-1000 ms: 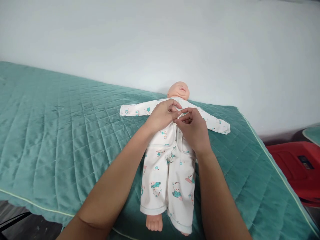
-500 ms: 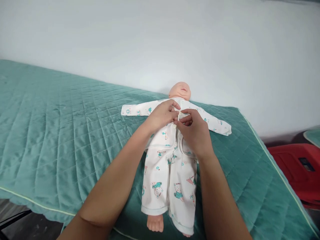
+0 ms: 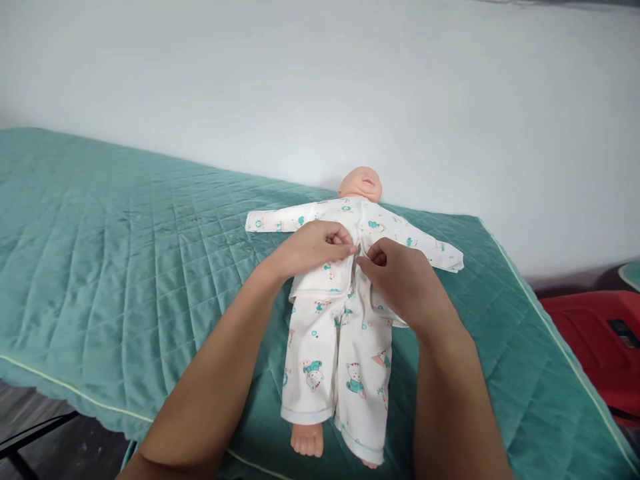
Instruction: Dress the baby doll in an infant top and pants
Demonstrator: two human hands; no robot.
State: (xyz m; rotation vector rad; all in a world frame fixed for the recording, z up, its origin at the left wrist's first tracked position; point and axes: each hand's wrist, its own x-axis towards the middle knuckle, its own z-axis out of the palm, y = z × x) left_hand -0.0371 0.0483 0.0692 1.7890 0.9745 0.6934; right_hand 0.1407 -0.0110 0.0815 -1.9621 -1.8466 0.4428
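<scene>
On its back lies a baby doll [image 3: 359, 183], its head toward the wall and its bare feet toward me. It wears a white printed pajama top [image 3: 320, 283] with long sleeves stretched out to both sides, and matching pajama pants [image 3: 313, 363]. My left hand [image 3: 317, 245] is closed in a pinch on the top's front edge, at the middle of the doll's belly. Just to the right, my right hand [image 3: 400, 270] pinches the other front edge of the top. Below my hands the two front edges hang apart. Any button between my fingertips is hidden.
A green quilted cover [image 3: 125, 267] lies under the doll and reaches the white wall [image 3: 250, 87] behind. To the right, beyond the cover's edge, is a red plastic chair [image 3: 595, 347]. Black metal legs [image 3: 35, 433] show at the lower left.
Both hands have shifted down the top's front from chest to belly, leaving the chest uncovered by my fingers. The upper front edges now lie together there.
</scene>
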